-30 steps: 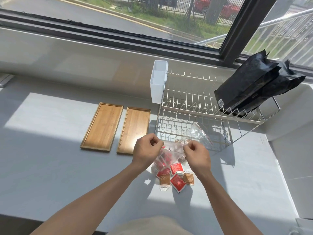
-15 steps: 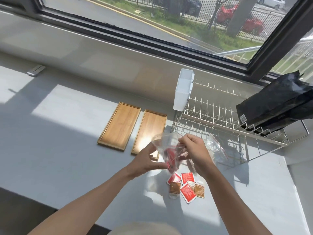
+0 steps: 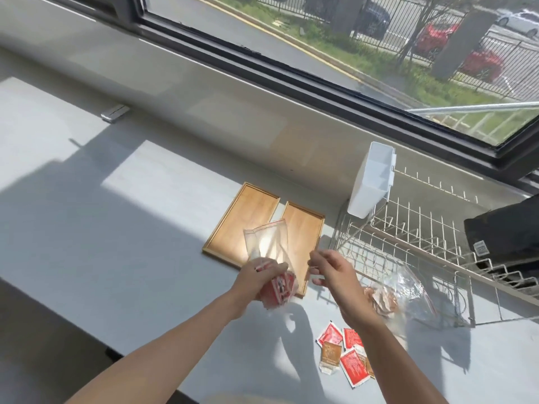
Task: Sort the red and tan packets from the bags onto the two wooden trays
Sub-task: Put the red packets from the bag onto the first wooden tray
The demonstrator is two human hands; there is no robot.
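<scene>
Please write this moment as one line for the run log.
left hand: holds clear bag with red packets | right hand: open, empty | trays: no packets | loose packets: on counter

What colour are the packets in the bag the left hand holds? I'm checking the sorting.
Red, with white print, in the clear bag gripped by the left hand; head view.

Two wooden trays (image 3: 303,237) laid side by side on the counter (image 3: 116,228), dish rack (image 3: 423,243) set to their right, loose packets (image 3: 344,352) scattered nearer the person.

Head-worn view, forward and downward
</scene>
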